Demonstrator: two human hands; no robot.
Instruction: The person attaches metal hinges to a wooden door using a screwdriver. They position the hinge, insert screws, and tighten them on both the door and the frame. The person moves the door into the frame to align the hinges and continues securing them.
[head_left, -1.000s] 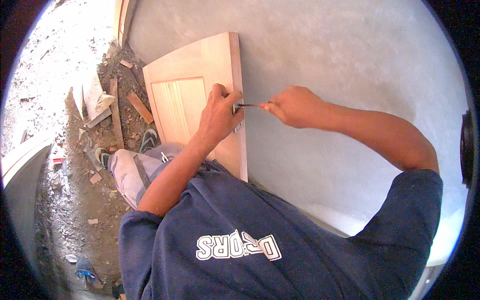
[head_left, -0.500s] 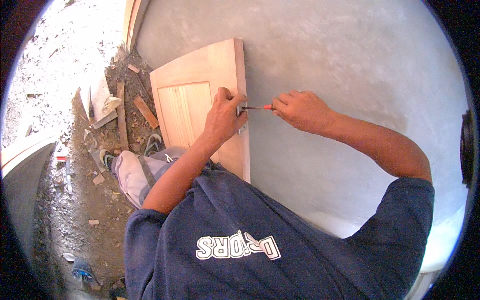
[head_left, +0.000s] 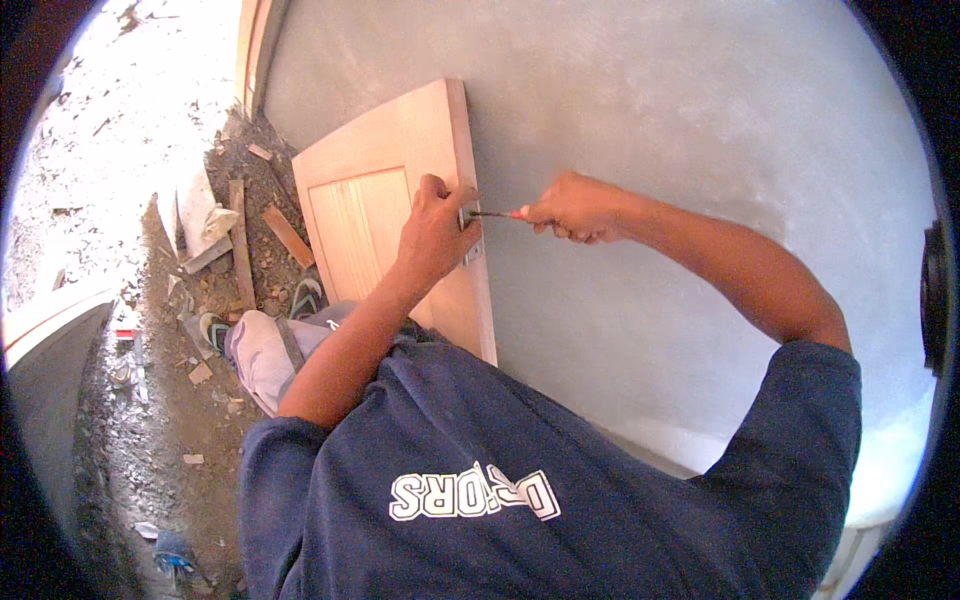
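A pale wooden panel door (head_left: 430, 135) stands on its edge in front of me, next to the grey wall. Metal lock hardware (head_left: 474, 253) is set into its narrow right edge. My left hand (head_left: 428, 238) is at that edge, thumb and fingers closed about the upper part of the hardware, which they partly hide. My right hand (head_left: 580, 208) grips a screwdriver (head_left: 497, 214) by its red handle. The shaft lies nearly level, its tip at the hardware between my left fingers. Whether a screw sits under the tip is too small to tell.
A smooth grey wall (head_left: 650, 110) runs along the right. To the left, wood offcuts (head_left: 288, 237), a narrow board (head_left: 241, 240) and rubble lie on the dirt floor near my feet. A blue object (head_left: 173, 550) lies at the lower left.
My right hand has turned about the screwdriver handle, its knuckles rolled over and fingers now curled beneath. The door and both hands appear slightly farther left in view.
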